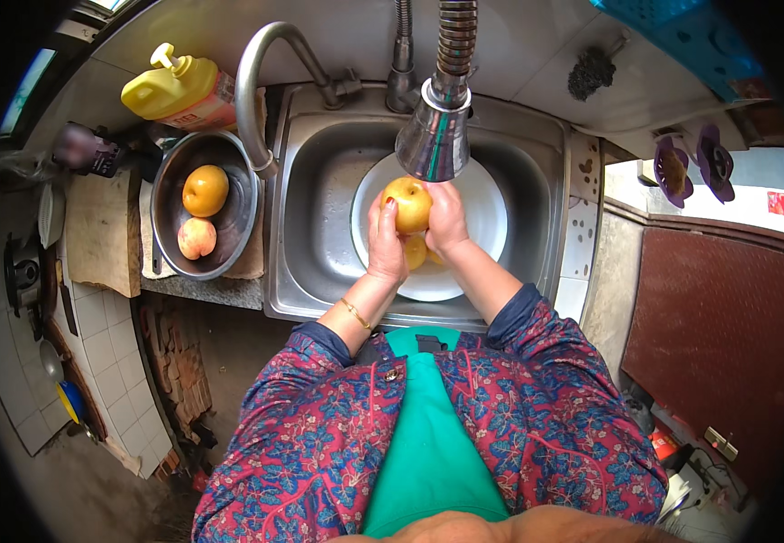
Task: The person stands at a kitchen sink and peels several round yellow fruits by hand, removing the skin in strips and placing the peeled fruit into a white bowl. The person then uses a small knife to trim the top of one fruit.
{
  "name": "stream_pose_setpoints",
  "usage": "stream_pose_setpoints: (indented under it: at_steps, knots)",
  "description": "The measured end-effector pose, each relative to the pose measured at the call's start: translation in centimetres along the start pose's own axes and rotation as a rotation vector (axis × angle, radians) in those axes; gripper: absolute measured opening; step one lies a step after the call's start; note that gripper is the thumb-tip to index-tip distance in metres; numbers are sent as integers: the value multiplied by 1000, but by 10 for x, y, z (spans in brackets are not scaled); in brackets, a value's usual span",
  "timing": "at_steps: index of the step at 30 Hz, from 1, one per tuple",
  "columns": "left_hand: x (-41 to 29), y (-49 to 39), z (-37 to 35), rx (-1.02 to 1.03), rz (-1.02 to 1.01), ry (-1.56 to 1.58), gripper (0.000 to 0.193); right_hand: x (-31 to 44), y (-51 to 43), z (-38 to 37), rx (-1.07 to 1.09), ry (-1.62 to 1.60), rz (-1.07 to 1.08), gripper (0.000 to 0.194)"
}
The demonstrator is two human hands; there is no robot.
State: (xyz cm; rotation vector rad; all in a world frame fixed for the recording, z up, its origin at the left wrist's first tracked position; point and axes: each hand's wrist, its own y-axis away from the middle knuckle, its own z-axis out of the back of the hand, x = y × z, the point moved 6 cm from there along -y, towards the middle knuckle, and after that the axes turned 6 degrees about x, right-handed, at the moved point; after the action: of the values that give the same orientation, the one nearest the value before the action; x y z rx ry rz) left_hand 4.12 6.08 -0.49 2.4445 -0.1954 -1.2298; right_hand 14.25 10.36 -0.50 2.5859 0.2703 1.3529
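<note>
Between my two hands is a round yellow-brown pear [408, 206], its stem hollow turned up. My left hand [386, 239] wraps its left side, thumb on top. On its right side my right hand [446, 217] grips it, fingers partly hidden under the spray head. Below the hands a wide white basin [484, 261] stands in the stainless steel sink [317, 224]. More yellow fruit [415, 252] lies in the basin, partly covered by my hands. Just above the pear hangs the chrome spray head [434, 132] of a spring-hose faucet; I cannot tell whether water runs.
A curved steel faucet [249, 88] arches over the sink's left edge. Left of it, a metal bowl [246, 251] holds a yellow pear [205, 191] and a peach [197, 238]. Behind stands a yellow pump bottle [181, 91]. A wooden cutting board [101, 231] lies farther left.
</note>
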Motion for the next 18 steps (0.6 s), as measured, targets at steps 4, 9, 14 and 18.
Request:
stream_pose_setpoints:
  at_steps: [4,9,14,18]
  knots:
    - [-3,-6,3,-92,207,400,41,6,13,-22,208,441,60,26]
    - [-22,-16,20,52,237,-34,43,22,16,-29,643,1015,222,45]
    - [-22,-17,19,71,281,-97,42,38,14,-42,660,1145,137,41]
    - [-29,-18,17,79,101,-159,39,29,10,-37,443,855,228,33]
